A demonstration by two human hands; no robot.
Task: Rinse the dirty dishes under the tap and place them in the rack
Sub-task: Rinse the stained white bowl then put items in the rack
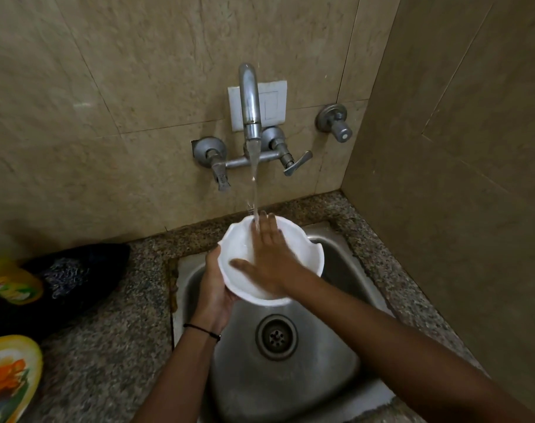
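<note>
The person's left grip grasps a white scallop-rimmed bowl from its near left side, the thumb lying against the rim. The fingers are hidden under the bowl, so how far they wrap cannot be seen. A thin dark wristband sits just behind this grip.

The right grip is released: its fingers are straight and spread, lying flat inside the bowl, and it hides much of the bowl's inner face. Its fingertips reach the far rim, where a thin stream of water lands on them.

The water falls from a curved chrome wall tap above and beyond both grips. The bowl is held tilted over a stainless steel sink, and a round drain lies below and nearer than the grips. The right forearm covers part of the sink's right edge.

On the speckled granite worktop, well to the left of the left grip, lies a dark, crumpled cloth; what it is exactly is hard to make out. Further left, a yellow plastic bottle and a yellow-rimmed plate with an orange print are both cut off by the frame edge.
</note>
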